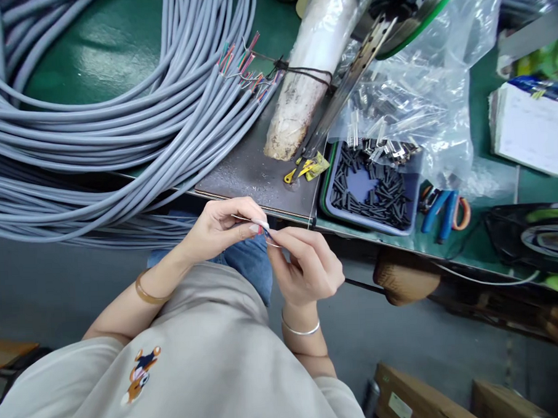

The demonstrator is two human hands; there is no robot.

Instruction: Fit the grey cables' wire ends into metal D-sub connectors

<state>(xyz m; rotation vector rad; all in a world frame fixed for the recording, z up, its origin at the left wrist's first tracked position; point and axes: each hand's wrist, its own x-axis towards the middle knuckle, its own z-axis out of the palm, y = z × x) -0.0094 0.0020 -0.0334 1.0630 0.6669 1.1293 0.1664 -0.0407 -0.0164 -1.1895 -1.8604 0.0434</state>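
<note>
My left hand (226, 225) pinches a short pale cable end (262, 224) between thumb and forefinger, in front of my waist near the bench edge. Thin coloured wires (267, 232), red and blue among them, stick out of it toward the right. The fingertips of my right hand (309, 260) are closed on these wires, almost touching the left thumb. A fine bare strand curves below the right fingertips. How many wires the right fingers grip is hidden. Past my hands, a bundle of grey cables (165, 134) ends in stripped, coloured wires (245, 65).
On the green bench (110, 53) lies a wrapped roll (308, 78) tied with dark cord, beside a metal strip. A blue tray (410, 194) holds small black tubes and metal parts. Blue-handled pliers (439, 214), a plastic bag (444, 91) and a paper stack (532, 127) are right.
</note>
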